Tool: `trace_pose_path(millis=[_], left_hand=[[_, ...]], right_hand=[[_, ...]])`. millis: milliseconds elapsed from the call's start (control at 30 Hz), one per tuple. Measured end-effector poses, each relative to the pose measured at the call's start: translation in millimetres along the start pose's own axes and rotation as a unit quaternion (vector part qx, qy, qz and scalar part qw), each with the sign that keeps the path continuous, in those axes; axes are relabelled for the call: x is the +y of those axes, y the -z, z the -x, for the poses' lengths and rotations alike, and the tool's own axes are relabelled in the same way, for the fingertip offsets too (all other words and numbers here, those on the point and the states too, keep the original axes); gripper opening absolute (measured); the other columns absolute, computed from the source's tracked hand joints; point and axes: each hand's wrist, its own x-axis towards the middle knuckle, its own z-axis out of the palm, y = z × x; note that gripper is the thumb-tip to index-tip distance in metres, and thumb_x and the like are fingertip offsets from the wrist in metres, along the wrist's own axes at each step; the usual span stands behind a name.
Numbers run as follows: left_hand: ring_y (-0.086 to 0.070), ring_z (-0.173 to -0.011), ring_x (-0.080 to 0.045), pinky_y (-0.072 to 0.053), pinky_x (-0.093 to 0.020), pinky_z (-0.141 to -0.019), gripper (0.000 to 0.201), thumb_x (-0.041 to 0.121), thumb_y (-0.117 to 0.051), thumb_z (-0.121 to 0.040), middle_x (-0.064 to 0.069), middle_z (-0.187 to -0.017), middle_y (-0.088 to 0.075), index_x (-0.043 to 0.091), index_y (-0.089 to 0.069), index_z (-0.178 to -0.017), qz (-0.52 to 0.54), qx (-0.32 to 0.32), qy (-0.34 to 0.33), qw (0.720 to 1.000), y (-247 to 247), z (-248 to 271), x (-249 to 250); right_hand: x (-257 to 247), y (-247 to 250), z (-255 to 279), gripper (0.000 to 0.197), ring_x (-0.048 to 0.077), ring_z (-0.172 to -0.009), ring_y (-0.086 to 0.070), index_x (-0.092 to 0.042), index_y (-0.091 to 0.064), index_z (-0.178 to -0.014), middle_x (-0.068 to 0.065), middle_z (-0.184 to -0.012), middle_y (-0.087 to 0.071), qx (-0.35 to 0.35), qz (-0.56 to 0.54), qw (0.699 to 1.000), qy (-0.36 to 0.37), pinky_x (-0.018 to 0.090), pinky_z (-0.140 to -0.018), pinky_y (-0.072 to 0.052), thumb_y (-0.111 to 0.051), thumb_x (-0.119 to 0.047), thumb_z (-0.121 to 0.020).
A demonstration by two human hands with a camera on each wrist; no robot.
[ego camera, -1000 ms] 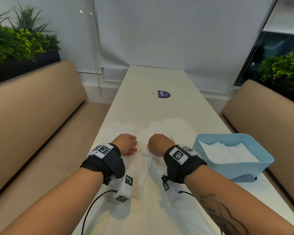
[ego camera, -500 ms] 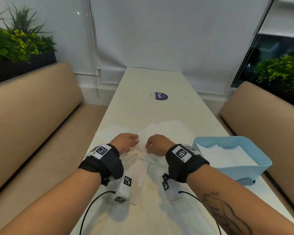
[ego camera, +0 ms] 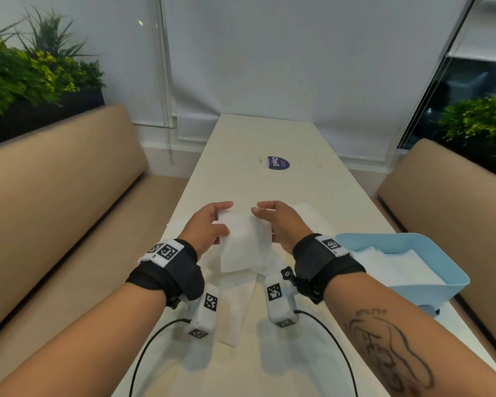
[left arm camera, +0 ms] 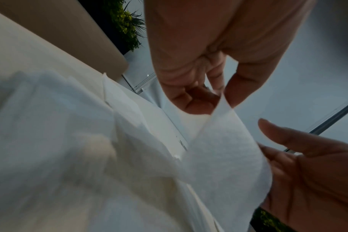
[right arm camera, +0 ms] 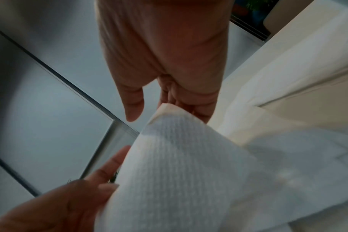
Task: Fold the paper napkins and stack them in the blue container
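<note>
Left hand (ego camera: 209,224) pinches the paper napkin (ego camera: 245,245), raised above the white table (ego camera: 269,138). Right hand (ego camera: 278,222) lies loosely against its right edge, thumb clear. Blue container (ego camera: 441,285) sits near right, holding folded napkins (ego camera: 393,262). Tan benches (ego camera: 55,196) flank the table, with a roller blind (ego camera: 298,67) on the far wall.

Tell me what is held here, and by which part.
A white paper napkin: the left hand pinches its upper left corner; the right hand only rests straight fingers against its right edge.

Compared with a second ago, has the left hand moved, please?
Yes. The left hand has lifted off the table and gone forward, nearer the sticker, now pinching a raised napkin.
</note>
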Motion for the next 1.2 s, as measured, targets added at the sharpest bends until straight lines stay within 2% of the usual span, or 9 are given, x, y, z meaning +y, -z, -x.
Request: trace_pose_path(millis=[167,333,400,500,600,667,733,967,1200], left_hand=[[-0.053,-0.091,-0.021,-0.044,-0.03,-0.077,0.061,-0.013,-0.039,-0.081,-0.006,-0.11,-0.058,0.022,-0.051,-0.129,-0.017,-0.024,0.035,0.999,-0.6,3.6,1.6],[-0.054,-0.089,-0.017,-0.042,-0.026,-0.077,0.059,-0.014,-0.041,-0.082,-0.006,-0.109,-0.058,0.018,-0.05,-0.131,-0.004,-0.053,0.026,0.998,-3.9,9.2,6.5],[-0.053,-0.09,-0.01,-0.044,-0.023,-0.075,0.067,-0.011,-0.052,-0.085,0.001,-0.107,-0.053,0.018,-0.033,-0.142,0.035,-0.032,0.022,0.999,-6.7,9.1,5.5],[-0.045,-0.114,-0.016,-0.041,-0.031,-0.094,0.083,0.001,-0.07,-0.078,-0.001,-0.123,-0.046,0.015,-0.025,-0.146,0.049,-0.029,0.039,0.998,-6.4,8.4,0.5],[-0.062,-0.099,-0.025,-0.054,-0.034,-0.083,0.062,0.018,-0.082,-0.058,-0.009,-0.112,-0.064,0.009,-0.058,-0.115,-0.017,-0.107,0.072,0.991,-3.5,9.4,-4.9],[-0.063,-0.083,-0.018,-0.054,-0.023,-0.06,0.028,0.011,-0.072,-0.076,-0.008,-0.099,-0.065,0.01,-0.061,-0.101,-0.023,-0.103,0.094,0.99,-3.6,11.0,-6.6],[-0.061,-0.081,-0.016,-0.053,-0.02,-0.053,0.01,0.005,-0.058,-0.089,-0.005,-0.094,-0.064,0.012,-0.06,-0.096,0.017,-0.083,0.113,0.99,-2.9,9.1,-9.3],[-0.061,-0.075,-0.019,-0.053,-0.023,-0.05,0.017,-0.003,-0.048,-0.091,-0.008,-0.085,-0.063,0.008,-0.059,-0.086,0.077,-0.049,0.13,0.987,-4.5,7.1,-3.9],[-0.067,-0.077,-0.018,-0.056,-0.025,-0.059,0.015,0.011,-0.055,-0.091,-0.008,-0.094,-0.068,0.005,-0.061,-0.105,0.076,-0.085,0.111,0.987,-13.0,14.8,4.2]], right_hand=[[-2.4,-0.5,3.4,0.067,0.027,-0.099,-0.062,-0.008,-0.031,-0.137,0.014,-0.114,-0.062,-0.003,-0.158,0.987,-0.026,0.043,-0.087,-0.05,-0.068,-0.001,-0.081],[-7.3,-1.7,12.6,0.014,0.036,-0.095,-0.062,0.005,-0.061,-0.096,0.022,-0.107,-0.062,-0.039,-0.206,0.975,-0.077,0.05,-0.095,-0.048,-0.062,0.006,-0.081],[-8.7,-2.0,14.6,0.015,0.035,-0.094,-0.063,0.005,-0.062,-0.097,0.022,-0.107,-0.064,-0.026,-0.203,0.976,-0.073,0.049,-0.091,-0.05,-0.06,0.009,-0.082],[-9.1,-2.6,15.2,0.023,0.037,-0.101,-0.062,0.005,-0.06,-0.107,0.023,-0.114,-0.063,0.014,-0.208,0.977,-0.048,0.05,-0.091,-0.05,-0.058,0.01,-0.084],[-8.3,0.6,15.3,0.024,0.033,-0.097,-0.063,0.001,-0.061,-0.11,0.02,-0.114,-0.064,0.068,-0.184,0.98,-0.01,0.052,-0.094,-0.048,-0.058,0.006,-0.087],[-8.6,3.5,17.2,0.028,0.03,-0.096,-0.063,-0.001,-0.061,-0.115,0.015,-0.112,-0.065,0.076,-0.15,0.985,0.025,0.045,-0.088,-0.052,-0.055,0.005,-0.088],[-9.4,6.4,21.2,0.028,0.026,-0.092,-0.062,-0.003,-0.062,-0.114,0.011,-0.106,-0.065,0.068,-0.107,0.99,0.058,0.037,-0.08,-0.052,-0.052,0.005,-0.089],[-11.5,14.9,30.4,0.019,0.017,-0.078,-0.064,-0.005,-0.063,-0.103,0.008,-0.101,-0.066,0.034,-0.071,0.993,0.083,0.034,-0.075,-0.055,-0.062,0.001,-0.085],[-9.5,15.6,28.8,0.029,0.026,-0.088,-0.066,-0.004,-0.063,-0.106,0.012,-0.104,-0.068,-0.038,-0.005,0.998,0.043,0.039,-0.08,-0.056,-0.068,0.004,-0.078]])
